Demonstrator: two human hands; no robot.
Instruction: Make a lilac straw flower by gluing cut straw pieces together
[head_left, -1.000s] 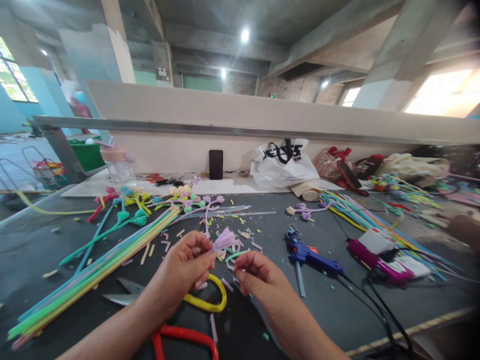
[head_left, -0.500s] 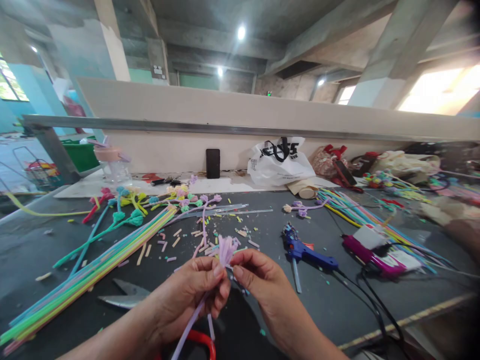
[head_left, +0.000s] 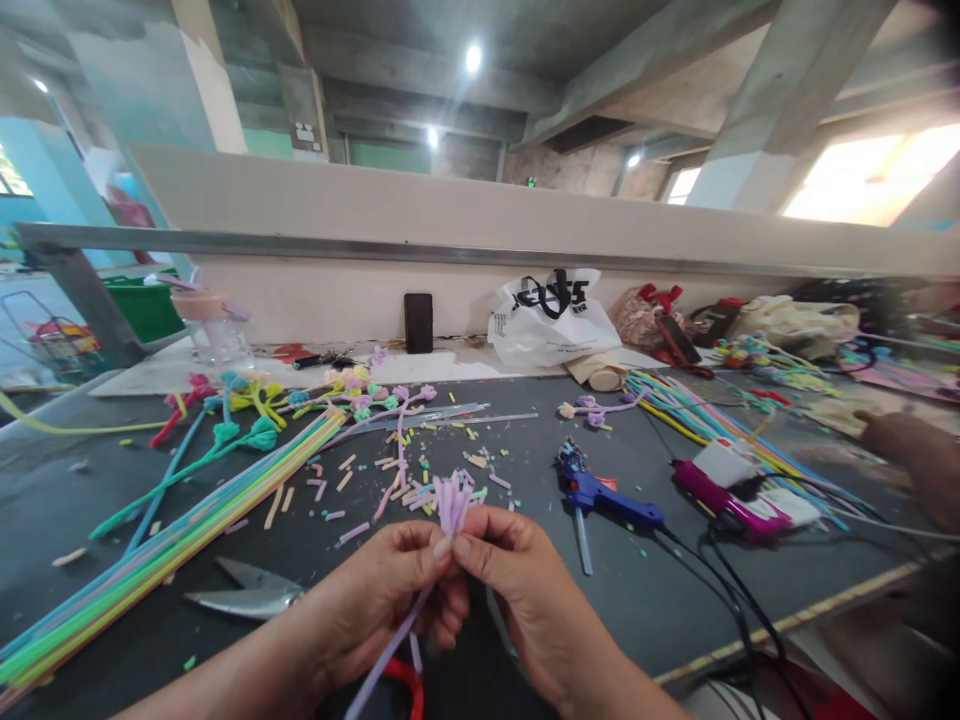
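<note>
A lilac pipe-cleaner bunch (head_left: pixel 452 503) stands upright between my two hands, its loose ends fanned at the top. My left hand (head_left: pixel 390 590) is closed, pinching its base between thumb and fingers. From the other side, my right hand (head_left: pixel 517 575) pinches the same spot, fingertips touching those of my left. A long lilac stem (head_left: pixel 390 655) hangs down below my left hand. Scissors (head_left: pixel 251 590) lie with their blades apart left of my hands; their red handle (head_left: pixel 409 685) is partly hidden under my left forearm.
A blue glue gun (head_left: pixel 611 500) and a purple power strip (head_left: pixel 731 503) lie to the right with cords. Long coloured pipe cleaners (head_left: pixel 225 510) lie left, amid cut scraps. A phone (head_left: pixel 418 323) and white bag (head_left: pixel 547 325) stand behind. Another person's hand (head_left: pixel 911 450) shows far right.
My right fingers have closed in on the lilac bunch against my left fingertips. The view has shifted slightly. The other person's hand at the far right is more in view.
</note>
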